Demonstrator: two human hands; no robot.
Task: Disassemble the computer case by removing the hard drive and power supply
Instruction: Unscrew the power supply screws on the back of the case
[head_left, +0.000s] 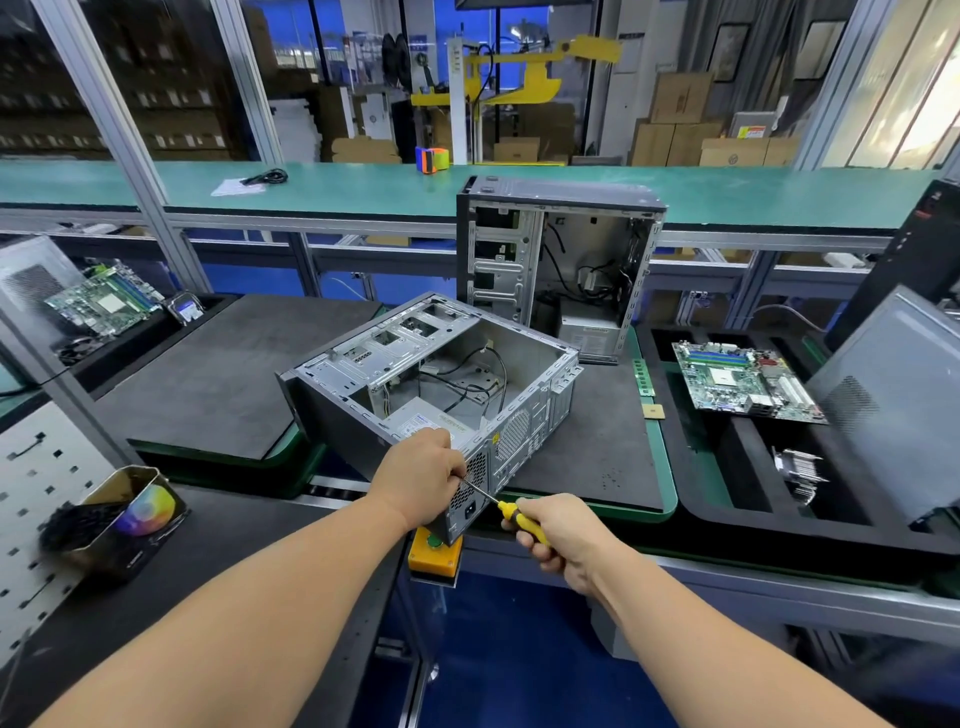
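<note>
An open grey computer case (530, 364) lies on its side on a dark mat, its rear panel toward me. The power supply (436, 418) sits inside at the near corner, with black cables behind it. My left hand (421, 478) rests on the case's near rear corner, fingers curled at the shaft of a screwdriver (511, 512). My right hand (558, 535) grips the yellow-and-black screwdriver handle; the tip points at the power supply's rear face. No hard drive shows in the case's drive bays.
A second open case (561, 260) stands upright behind. A motherboard (743, 382) and a heatsink (797, 470) lie in the right tray, another board (104, 301) at left. A tin (122, 519) sits at near left, an orange button box (434, 556) under the case corner.
</note>
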